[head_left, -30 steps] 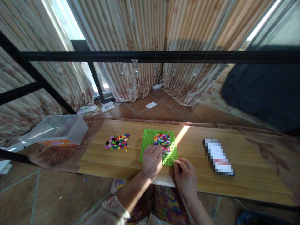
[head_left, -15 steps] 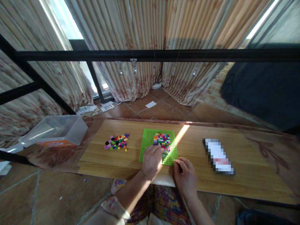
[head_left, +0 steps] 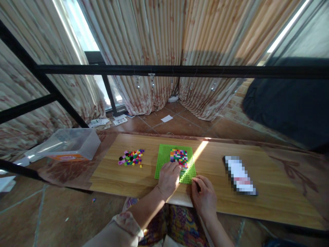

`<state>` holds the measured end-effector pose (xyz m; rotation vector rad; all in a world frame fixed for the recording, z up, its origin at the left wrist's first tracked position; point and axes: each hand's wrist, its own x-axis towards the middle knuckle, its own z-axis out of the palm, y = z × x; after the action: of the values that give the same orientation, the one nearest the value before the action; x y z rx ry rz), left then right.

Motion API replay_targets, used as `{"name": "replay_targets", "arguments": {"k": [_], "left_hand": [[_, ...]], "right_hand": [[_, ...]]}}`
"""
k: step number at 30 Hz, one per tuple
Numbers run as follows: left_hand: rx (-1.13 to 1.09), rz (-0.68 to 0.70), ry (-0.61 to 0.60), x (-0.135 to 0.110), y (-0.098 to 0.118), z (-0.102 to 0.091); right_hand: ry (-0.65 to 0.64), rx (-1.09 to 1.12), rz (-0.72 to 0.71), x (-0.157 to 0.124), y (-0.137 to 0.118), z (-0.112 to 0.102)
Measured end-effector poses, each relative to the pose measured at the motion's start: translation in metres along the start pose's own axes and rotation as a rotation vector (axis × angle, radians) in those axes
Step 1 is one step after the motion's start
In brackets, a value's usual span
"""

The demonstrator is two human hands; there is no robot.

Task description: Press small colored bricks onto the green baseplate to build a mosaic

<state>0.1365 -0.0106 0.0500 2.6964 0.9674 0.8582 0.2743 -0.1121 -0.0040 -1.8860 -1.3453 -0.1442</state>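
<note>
A green studded baseplate (head_left: 162, 156) lies on the wooden board, with a patch of small multicoloured building bricks (head_left: 180, 156) pressed onto its upper middle. My left hand (head_left: 168, 178) reaches over the plate, its fingers bent and closed at the lower edge of that patch; whatever is under the fingertips is hidden. At the plate's near right corner, my right hand (head_left: 204, 195) is curled, thumb and forefinger pinching the corner. To the left lies a loose heap of small bricks (head_left: 131, 157) in many colours.
A phone (head_left: 240, 175), blurred out, rests on the wooden board (head_left: 108, 180) at right. A clear plastic bin (head_left: 77, 142) stands beyond the board's left end. A black metal bar (head_left: 164, 70) crosses in front of the curtains. Sunlight streaks across the board.
The whole view has shifted slightly down and right as the head moved. Both hands keep nearly the same places on the baseplate.
</note>
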Motion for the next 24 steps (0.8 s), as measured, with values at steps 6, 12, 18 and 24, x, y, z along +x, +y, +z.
{"name": "replay_targets", "arguments": {"k": [6,12,18,24], "left_hand": [[0.033,0.009,-0.042,0.002,0.003,-0.007],[-0.047,-0.063,-0.013,-0.02,0.004,-0.019],[-0.031,-0.384,0.12,-0.065,-0.035,-0.034],[0.136,-0.624,0.178,-0.08,-0.081,-0.049]], "right_hand": [[-0.008,0.007,-0.001,0.001,-0.001,0.0],[-0.015,0.038,-0.015,0.0,0.001,-0.002],[-0.035,0.026,-0.026,-0.002,0.007,-0.003],[-0.031,0.011,-0.047,-0.003,0.012,-0.001]]}}
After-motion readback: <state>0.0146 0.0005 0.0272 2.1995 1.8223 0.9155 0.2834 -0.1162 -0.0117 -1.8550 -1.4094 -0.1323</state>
